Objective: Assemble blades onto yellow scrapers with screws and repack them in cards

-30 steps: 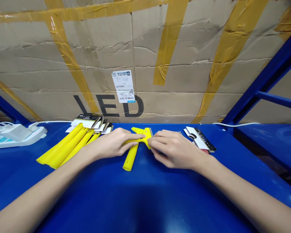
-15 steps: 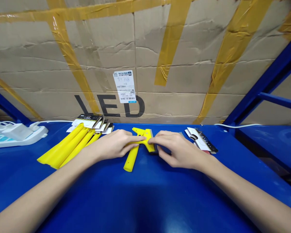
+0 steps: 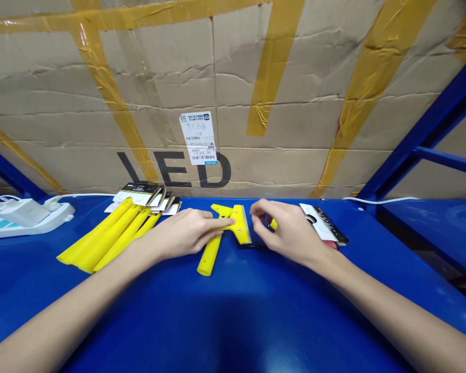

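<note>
Near the back of the blue table (image 3: pixel 225 316), a yellow scraper (image 3: pixel 239 224) lies with a metal blade strip along its right edge. My left hand (image 3: pixel 188 230) pinches its narrow neck from the left, index finger stretched along the top. A yellow tube-like handle (image 3: pixel 208 257) slants toward me beneath that neck; whether the two are joined I cannot tell. Just right of the blade, apart from it, my right hand (image 3: pixel 285 228) is closed with curled fingers. A small yellow bit (image 3: pixel 273 224) shows in the gap between its fingers, mostly hidden.
Several yellow handles (image 3: pixel 104 235) with black-and-white cards (image 3: pixel 140 194) lie to the left. Another card packet (image 3: pixel 326 223) sits beyond my right hand. A white power strip (image 3: pixel 34 220) is at far left. A large taped carton (image 3: pixel 233 93) stands behind, between blue frame posts (image 3: pixel 419 129).
My right hand has come off the scraper's blade side and moved slightly right, its fingers curling more. The blade edge now shows. My left hand keeps its place.
</note>
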Demonstrator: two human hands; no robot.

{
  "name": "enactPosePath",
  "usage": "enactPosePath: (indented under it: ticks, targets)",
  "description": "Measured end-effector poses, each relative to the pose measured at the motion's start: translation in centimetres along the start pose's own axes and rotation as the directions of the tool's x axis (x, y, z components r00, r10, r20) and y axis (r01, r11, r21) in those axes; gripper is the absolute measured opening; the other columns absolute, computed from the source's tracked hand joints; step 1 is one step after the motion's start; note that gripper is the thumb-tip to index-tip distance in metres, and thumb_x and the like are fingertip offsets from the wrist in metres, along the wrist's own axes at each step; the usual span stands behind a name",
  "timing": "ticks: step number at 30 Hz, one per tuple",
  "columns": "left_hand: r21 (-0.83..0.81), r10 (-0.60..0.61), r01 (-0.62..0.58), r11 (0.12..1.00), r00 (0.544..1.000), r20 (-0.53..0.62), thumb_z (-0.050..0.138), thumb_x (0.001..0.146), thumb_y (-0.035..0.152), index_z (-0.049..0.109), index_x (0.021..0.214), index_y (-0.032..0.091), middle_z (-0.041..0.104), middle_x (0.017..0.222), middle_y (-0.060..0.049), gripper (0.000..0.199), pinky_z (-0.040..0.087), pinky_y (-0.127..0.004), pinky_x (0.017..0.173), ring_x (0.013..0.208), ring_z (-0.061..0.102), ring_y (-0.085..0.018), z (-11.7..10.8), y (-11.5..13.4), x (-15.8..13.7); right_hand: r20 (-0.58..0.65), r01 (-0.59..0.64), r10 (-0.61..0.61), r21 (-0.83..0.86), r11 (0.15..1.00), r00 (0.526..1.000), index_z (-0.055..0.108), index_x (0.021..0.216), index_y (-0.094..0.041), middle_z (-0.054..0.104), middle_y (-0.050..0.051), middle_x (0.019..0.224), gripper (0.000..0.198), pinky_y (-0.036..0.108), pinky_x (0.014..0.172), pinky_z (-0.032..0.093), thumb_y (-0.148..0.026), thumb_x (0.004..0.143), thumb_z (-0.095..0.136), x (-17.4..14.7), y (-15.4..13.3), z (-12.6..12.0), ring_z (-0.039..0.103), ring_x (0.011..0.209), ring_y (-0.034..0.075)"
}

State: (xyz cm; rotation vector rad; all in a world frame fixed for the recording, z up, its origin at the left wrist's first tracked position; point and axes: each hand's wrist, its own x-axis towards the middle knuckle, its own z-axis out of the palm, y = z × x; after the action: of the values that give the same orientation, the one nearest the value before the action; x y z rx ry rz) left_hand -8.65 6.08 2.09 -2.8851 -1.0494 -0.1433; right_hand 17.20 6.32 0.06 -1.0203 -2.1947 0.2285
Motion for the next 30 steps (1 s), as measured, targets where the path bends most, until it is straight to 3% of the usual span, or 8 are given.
enactPosePath:
  ticks: [2, 4, 7, 9, 11, 15, 18, 30]
  targets:
    - [0.016, 0.014, -0.014, 1.0, 0.999, -0.042, 0.044, 0.105, 0.029, 0.061, 0.142, 0.026, 0.069, 0.088, -0.006, 0.04, 0.048, -0.028, 0.064, 0.072, 0.067, -0.02, 0.0, 0.1, 0.0, 0.015, -0.308, 0.313, 0.224, 0.925, 0.95, 0.059, 0.096, -0.02, 0.073, 0.004, 0.077, 0.008, 0.031, 0.065, 0.051, -0.023, 0.09, 0.064, 0.4, 0.0, 0.0, 0.067, 0.069, 0.018]
    - [0.049, 0.042, -0.039, 0.998, 0.996, -0.08, 0.043, 0.105, 0.028, 0.059, 0.143, 0.028, 0.068, 0.087, -0.005, 0.041, 0.047, -0.027, 0.062, 0.069, 0.066, -0.018, 0.0, 0.2, 0.0, 0.199, -0.535, 0.507, 0.48, 0.696, 0.839, 0.056, 0.101, -0.021, 0.075, 0.003, 0.074, 0.02, 0.03, 0.066, 0.056, -0.026, 0.088, 0.071, 0.8, 0.0, 0.0, 0.071, 0.07, 0.019]
    - [0.111, 0.079, -0.067, 0.992, 0.992, -0.103, 0.044, 0.105, 0.026, 0.055, 0.146, 0.029, 0.067, 0.086, -0.004, 0.043, 0.047, -0.026, 0.06, 0.067, 0.065, -0.018, -0.1, 0.6, 0.1, 0.434, -0.659, 0.552, 0.684, 0.313, 0.712, 0.056, 0.11, -0.021, 0.078, 0.003, 0.078, 0.036, 0.032, 0.077, 0.061, -0.018, 0.082, 0.079, 1.0, 0.0, -0.1, 0.075, 0.076, 0.018]
    - [0.144, 0.087, -0.073, 0.987, 0.992, -0.097, 0.047, 0.103, 0.02, 0.053, 0.147, 0.029, 0.07, 0.101, -0.006, 0.046, 0.049, -0.027, 0.063, 0.077, 0.069, -0.019, -0.1, 0.9, 0.1, 0.474, -0.662, 0.561, 0.727, 0.185, 0.678, 0.059, 0.113, -0.019, 0.079, 0.003, 0.079, 0.043, 0.031, 0.08, 0.061, -0.012, 0.077, 0.082, 1.0, -0.2, -0.1, 0.076, 0.076, 0.017]
    - [0.176, 0.09, -0.077, 0.981, 0.994, -0.066, 0.05, 0.098, 0.013, 0.051, 0.147, 0.03, 0.066, 0.129, -0.009, 0.052, 0.052, -0.027, 0.066, 0.091, 0.071, -0.021, -0.2, 1.2, 0.1, 0.466, -0.655, 0.566, 0.733, 0.183, 0.68, 0.061, 0.111, -0.017, 0.079, 0.002, 0.075, 0.048, 0.03, 0.077, 0.061, -0.01, 0.071, 0.086, 0.9, -0.3, -0.3, 0.076, 0.073, 0.017]
    - [0.242, 0.121, -0.131, 0.961, 0.991, 0.057, 0.056, 0.082, -0.002, 0.041, 0.151, 0.043, 0.029, 0.167, -0.01, 0.085, 0.053, -0.027, 0.065, 0.107, 0.071, -0.026, -0.3, 1.4, 0.1, 0.432, -0.631, 0.521, 0.718, 0.296, 0.736, 0.065, 0.106, -0.016, 0.078, 0.001, 0.068, 0.054, 0.029, 0.073, 0.059, -0.013, 0.06, 0.093, 1.0, -0.5, -0.8, 0.075, 0.069, 0.019]
    - [0.253, 0.139, -0.158, 0.955, 0.986, 0.093, 0.055, 0.075, -0.007, 0.033, 0.154, 0.049, 0.018, 0.172, -0.007, 0.1, 0.053, -0.026, 0.064, 0.107, 0.071, -0.025, -0.4, 1.4, 0.1, 0.418, -0.614, 0.497, 0.711, 0.343, 0.761, 0.067, 0.103, -0.017, 0.078, 0.0, 0.067, 0.05, 0.028, 0.07, 0.057, -0.016, 0.06, 0.093, 1.0, -0.5, -1.1, 0.074, 0.068, 0.018]
    - [0.259, 0.15, -0.165, 0.951, 0.986, 0.079, 0.049, 0.069, -0.014, 0.03, 0.156, 0.045, 0.019, 0.171, -0.008, 0.107, 0.055, -0.029, 0.067, 0.11, 0.071, -0.027, -0.5, 1.6, 0.2, 0.387, -0.569, 0.439, 0.699, 0.434, 0.811, 0.071, 0.108, -0.018, 0.079, 0.001, 0.071, 0.051, 0.029, 0.071, 0.054, -0.022, 0.061, 0.093, 1.1, -0.4, -1.5, 0.074, 0.071, 0.019]
